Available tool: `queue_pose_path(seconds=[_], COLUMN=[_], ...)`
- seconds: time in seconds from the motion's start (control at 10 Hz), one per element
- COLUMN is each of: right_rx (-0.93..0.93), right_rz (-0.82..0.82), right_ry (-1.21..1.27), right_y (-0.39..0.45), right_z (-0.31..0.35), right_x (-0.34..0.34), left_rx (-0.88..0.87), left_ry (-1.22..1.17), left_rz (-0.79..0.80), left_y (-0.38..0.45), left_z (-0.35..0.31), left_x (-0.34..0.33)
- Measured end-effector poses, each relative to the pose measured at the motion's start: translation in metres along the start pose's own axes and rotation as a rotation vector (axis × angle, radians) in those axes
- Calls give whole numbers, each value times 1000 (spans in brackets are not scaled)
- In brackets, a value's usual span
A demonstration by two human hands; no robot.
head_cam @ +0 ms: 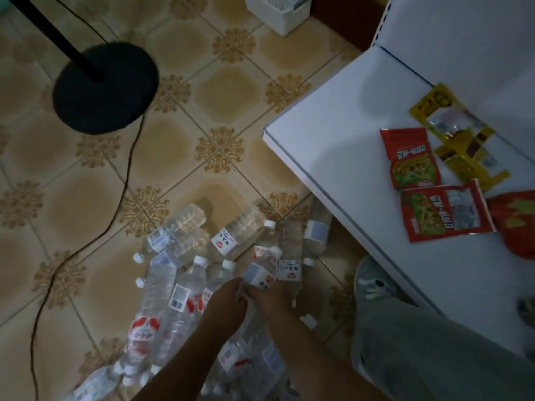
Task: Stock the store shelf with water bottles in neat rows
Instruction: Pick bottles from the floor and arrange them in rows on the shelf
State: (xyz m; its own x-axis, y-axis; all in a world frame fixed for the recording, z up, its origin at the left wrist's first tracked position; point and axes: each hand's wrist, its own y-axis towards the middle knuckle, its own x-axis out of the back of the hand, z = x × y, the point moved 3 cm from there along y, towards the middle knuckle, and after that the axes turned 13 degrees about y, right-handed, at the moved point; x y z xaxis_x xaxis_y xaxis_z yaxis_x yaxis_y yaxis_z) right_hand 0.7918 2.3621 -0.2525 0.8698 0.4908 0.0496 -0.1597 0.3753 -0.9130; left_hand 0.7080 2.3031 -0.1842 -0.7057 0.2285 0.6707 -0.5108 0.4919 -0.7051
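clear water bottles [185,273] with white caps and red-and-white labels lie scattered on the tiled floor [86,198], near the white shelf [333,157] on the right. the right hand [270,295] grips one bottle [262,263]; whether the left hand [224,303] holds anything cannot be told. a white basket [279,13] sits far back, contents unseen.

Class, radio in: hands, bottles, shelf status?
Both hands down in bottle pile, right hand gripping one bottle. Shelf bottle-free. Snack packets occupy it.
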Motion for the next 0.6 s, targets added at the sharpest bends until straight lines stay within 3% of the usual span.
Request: queue_pose_path(seconds=[0.2, 0.3, 0.5, 0.6], right_rx=[-67, -9, 132, 231], right_rz=[-1, -46, -127, -198], right_ry=[-34, 0, 273, 277], right_y=[17, 9, -51, -91], right_z=[7, 10, 43, 69], right_x=[-3, 0, 37, 71], left_rx=[6, 47, -163, -324], left_ry=[-106, -194, -241, -232], left_rz=[-61, -96, -178, -224], left_y=[5, -1, -29, -66], left_z=[4, -3, -59, -86], left_x=[-8, -4, 29, 48])
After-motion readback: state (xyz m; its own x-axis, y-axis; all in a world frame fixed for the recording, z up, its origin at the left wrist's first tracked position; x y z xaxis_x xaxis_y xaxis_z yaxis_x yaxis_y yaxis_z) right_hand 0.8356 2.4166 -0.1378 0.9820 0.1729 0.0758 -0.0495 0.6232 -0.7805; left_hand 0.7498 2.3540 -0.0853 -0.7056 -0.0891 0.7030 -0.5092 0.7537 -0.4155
